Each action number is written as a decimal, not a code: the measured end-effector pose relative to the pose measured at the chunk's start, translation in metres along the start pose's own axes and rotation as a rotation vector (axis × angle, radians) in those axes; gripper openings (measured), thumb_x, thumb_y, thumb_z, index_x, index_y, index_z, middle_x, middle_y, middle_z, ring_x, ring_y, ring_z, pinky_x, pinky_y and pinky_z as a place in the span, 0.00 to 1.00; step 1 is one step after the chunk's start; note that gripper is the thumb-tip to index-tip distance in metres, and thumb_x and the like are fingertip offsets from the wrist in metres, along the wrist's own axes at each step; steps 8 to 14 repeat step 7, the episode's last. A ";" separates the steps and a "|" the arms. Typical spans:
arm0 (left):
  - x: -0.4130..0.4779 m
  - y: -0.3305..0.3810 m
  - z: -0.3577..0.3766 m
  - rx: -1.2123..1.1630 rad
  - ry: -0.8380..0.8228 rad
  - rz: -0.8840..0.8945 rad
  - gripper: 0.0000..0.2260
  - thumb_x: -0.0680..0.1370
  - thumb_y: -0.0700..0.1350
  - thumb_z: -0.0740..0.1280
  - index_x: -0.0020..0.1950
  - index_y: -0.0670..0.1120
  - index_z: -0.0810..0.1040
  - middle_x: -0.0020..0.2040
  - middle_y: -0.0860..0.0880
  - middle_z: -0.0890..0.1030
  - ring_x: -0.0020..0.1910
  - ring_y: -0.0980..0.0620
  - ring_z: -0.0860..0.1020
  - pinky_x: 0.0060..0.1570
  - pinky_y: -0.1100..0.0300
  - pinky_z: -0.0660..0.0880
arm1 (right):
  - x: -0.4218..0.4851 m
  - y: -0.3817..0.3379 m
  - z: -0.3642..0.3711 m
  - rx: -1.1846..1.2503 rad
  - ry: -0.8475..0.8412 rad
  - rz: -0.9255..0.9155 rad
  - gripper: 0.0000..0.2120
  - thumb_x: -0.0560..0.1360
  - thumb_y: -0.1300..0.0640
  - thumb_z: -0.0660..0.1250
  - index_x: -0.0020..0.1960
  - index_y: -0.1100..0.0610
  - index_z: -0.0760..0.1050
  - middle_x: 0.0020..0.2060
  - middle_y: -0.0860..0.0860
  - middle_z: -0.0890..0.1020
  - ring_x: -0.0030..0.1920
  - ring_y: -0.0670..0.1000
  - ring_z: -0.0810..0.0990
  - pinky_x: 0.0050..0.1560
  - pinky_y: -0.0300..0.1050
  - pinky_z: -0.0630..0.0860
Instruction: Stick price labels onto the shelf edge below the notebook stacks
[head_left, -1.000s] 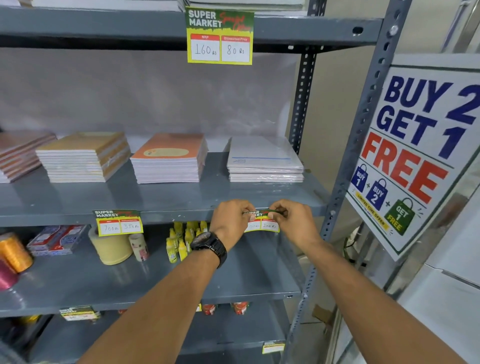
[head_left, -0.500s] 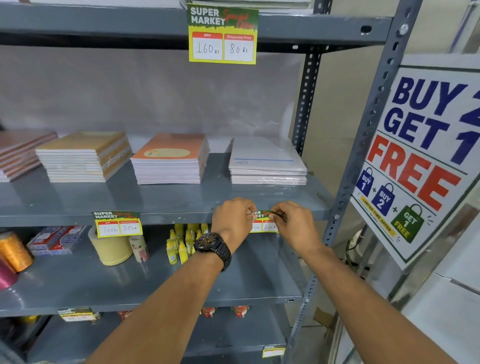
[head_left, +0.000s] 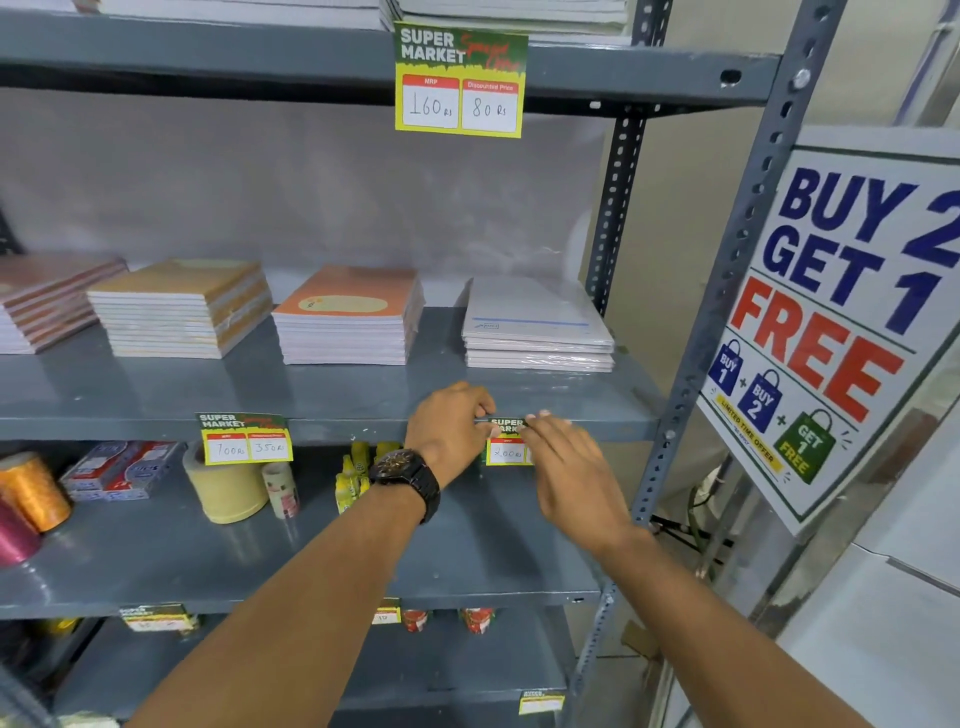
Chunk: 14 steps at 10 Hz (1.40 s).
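A green and yellow price label (head_left: 505, 442) reading 200 lies against the grey shelf edge (head_left: 363, 429), below the white notebook stack (head_left: 535, 332). My left hand (head_left: 449, 431), with a black watch on the wrist, pinches the label's upper left corner against the edge. My right hand (head_left: 566, 467) has its fingers stretched flat over the label's right half, hiding that part. An orange notebook stack (head_left: 348, 317) and a tan stack (head_left: 182, 306) stand further left. Under the tan stack a second label (head_left: 243, 439), marked 700 and 350, hangs from the same edge.
A bigger label (head_left: 461, 80) hangs from the upper shelf. A BUY 2 GET 1 FREE sign (head_left: 831, 322) leans on the right upright (head_left: 727, 270). The shelf below holds tape rolls (head_left: 223, 483), small yellow bottles (head_left: 353, 467), boxes (head_left: 119, 470) and thread spools (head_left: 31, 488).
My right hand has let go of its pinch on the label's right end and now lies flat over it. My left hand stays at the left corner.
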<state>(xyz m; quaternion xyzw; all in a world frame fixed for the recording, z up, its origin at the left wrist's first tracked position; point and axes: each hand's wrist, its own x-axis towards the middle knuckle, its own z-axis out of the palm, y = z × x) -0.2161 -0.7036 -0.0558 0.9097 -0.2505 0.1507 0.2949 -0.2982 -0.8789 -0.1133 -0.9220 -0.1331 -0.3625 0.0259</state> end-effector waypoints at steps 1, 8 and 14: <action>-0.002 -0.003 -0.002 0.003 -0.007 0.018 0.07 0.71 0.47 0.73 0.47 0.52 0.79 0.47 0.54 0.81 0.46 0.52 0.79 0.42 0.62 0.72 | -0.016 0.005 0.015 -0.141 -0.172 -0.056 0.33 0.73 0.63 0.63 0.76 0.62 0.59 0.76 0.57 0.63 0.76 0.57 0.60 0.75 0.58 0.59; -0.011 -0.006 -0.003 0.028 0.026 0.082 0.09 0.76 0.49 0.67 0.55 0.51 0.77 0.53 0.52 0.81 0.52 0.49 0.77 0.47 0.54 0.75 | -0.010 0.001 0.001 -0.111 -0.140 -0.023 0.24 0.77 0.56 0.60 0.73 0.58 0.67 0.74 0.55 0.68 0.75 0.54 0.64 0.75 0.56 0.55; -0.011 -0.006 -0.003 0.028 0.026 0.082 0.09 0.76 0.49 0.67 0.55 0.51 0.77 0.53 0.52 0.81 0.52 0.49 0.77 0.47 0.54 0.75 | -0.010 0.001 0.001 -0.111 -0.140 -0.023 0.24 0.77 0.56 0.60 0.73 0.58 0.67 0.74 0.55 0.68 0.75 0.54 0.64 0.75 0.56 0.55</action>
